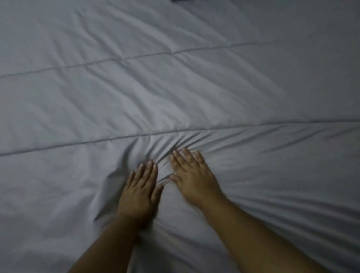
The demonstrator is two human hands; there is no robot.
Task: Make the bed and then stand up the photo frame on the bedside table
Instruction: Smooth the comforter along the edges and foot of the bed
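A grey quilt [175, 87] fills nearly the whole view, so the edges of the bed are cut off, and no photo frame or bedside table can be seen. A dark shape [178, 0] at the top edge is too cropped to identify. The left hand [139, 192] and right hand [192, 180] lie palm-down on the quilt, close together, fingers [178, 158] stretched out flat and holding nothing. Creases fan out from the fingertips toward a stitched seam [78, 143] just beyond them.
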